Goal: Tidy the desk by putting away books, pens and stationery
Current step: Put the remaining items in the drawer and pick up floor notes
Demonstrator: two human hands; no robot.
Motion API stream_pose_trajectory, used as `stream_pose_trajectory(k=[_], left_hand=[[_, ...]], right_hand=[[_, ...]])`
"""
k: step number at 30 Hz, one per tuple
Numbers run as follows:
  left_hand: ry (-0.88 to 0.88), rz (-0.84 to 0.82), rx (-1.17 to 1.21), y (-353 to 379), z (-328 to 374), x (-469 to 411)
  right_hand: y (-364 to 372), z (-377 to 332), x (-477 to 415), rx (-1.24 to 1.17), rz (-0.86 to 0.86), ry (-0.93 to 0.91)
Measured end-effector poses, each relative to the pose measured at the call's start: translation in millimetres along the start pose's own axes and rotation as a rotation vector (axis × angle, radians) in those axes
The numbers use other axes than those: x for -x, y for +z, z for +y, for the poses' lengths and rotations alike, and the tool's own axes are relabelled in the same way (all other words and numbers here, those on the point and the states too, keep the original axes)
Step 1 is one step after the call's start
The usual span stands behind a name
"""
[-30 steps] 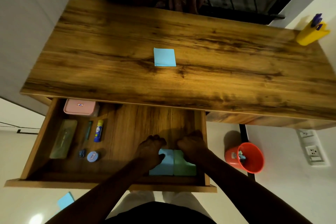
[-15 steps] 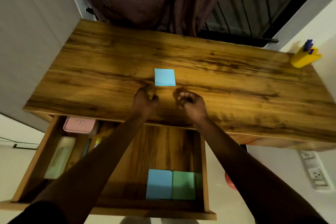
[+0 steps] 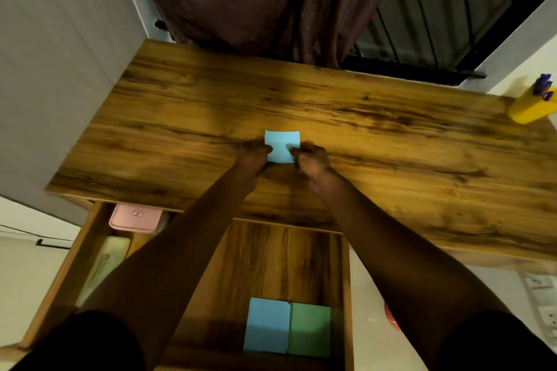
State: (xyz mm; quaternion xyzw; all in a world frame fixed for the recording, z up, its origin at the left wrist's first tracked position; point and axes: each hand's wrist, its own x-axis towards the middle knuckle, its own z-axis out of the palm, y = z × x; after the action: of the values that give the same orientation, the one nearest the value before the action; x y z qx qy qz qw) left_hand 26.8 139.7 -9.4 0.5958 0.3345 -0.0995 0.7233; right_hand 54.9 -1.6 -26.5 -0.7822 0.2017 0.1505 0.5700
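Flat on desk: blue note pad, squarish, no clear long axis.
Pinched at near corners by curled fingers of left hand and right hand.

Your desk: warm brown wood grain, streaked with darker bands and knots; your note: plain light blue; drawer: the same brown grain, dimmer in shadow; blue pad and green pad: both plain, unmarked; pink case: you see a small white label on it; pale green case; holder: bright yellow; pens: purple; curtain: dull plum, faintly speckled; bin: red; your sleeves: black.
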Motion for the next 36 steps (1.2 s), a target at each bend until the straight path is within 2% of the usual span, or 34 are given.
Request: stream_pose_trajectory(k=[4, 7, 11, 15, 19, 23, 26, 29, 33, 36], left_hand=[[0.086, 0.088, -0.078, -12, -14, 2], [0.148, 0.055, -0.153, -27, -18, 19], [0.145, -0.038, -0.171, -48, -34, 65], [0.167, -0.149, -0.168, -65, -68, 116], [0.052, -0.244, -0.264, -81, -118, 152], [-0.008, -0.281, -0.417, -85, -152, 153], [0.019, -0.275, -0.556, -76, -165, 141], [0.020, -0.263, -0.684, -64, -182, 129], [-0.003, -0.229, -0.715, -47, -199, 124], [0.043, -0.224, -0.872, -31, -206, 117]], right_hand=[[-4, 6, 17, -0.056, 0.055, -0.080], [-17, 6, 41, -0.045, 0.045, -0.147], [-45, 6, 86, -0.016, -0.099, -0.223], [-79, 24, 129, 0.118, -0.268, -0.192], [-98, 71, 154, 0.360, -0.335, -0.206], [-91, 102, 172, 0.620, -0.334, -0.337], [-81, 120, 176, 0.900, -0.261, -0.523], [-81, 127, 171, 1.048, -0.286, -0.524], [-72, 129, 164, 1.297, -0.344, -0.677], [-65, 143, 153, 1.521, -0.312, -0.746]])
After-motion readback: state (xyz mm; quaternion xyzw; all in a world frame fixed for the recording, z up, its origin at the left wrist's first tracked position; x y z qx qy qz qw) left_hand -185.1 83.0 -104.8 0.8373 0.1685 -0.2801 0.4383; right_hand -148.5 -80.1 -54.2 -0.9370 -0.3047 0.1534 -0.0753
